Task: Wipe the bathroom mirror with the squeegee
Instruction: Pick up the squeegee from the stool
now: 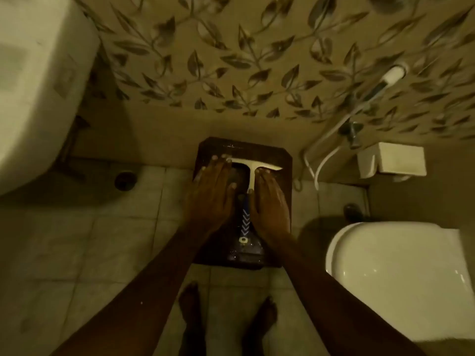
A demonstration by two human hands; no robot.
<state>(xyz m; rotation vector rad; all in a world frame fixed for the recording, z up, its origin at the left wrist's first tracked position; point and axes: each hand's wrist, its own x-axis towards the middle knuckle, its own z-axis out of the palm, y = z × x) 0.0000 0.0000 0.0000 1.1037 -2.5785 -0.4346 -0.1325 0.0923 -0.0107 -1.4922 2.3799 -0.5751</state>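
Note:
A squeegee (251,176) with a white T-shaped head and a blue handle with white chevrons lies flat on a dark wooden stool (282,160) in the middle of the floor. Its blade end points toward the wall. My left hand (213,191) rests flat on the stool to the left of the handle, fingers spread, fingertips touching the left end of the blade. On the other side of the handle lies my right hand (270,201), flat with its fingers extended. Neither hand grips the squeegee. No mirror is in view.
A white washbasin (38,86) overhangs at the left. A white toilet (395,273) stands at the right, with a paper holder (393,159) and a hand sprayer (390,78) with hose on the leaf-patterned wall. A floor drain (125,179) sits left of the stool. My bare feet (190,304) stand on tiles.

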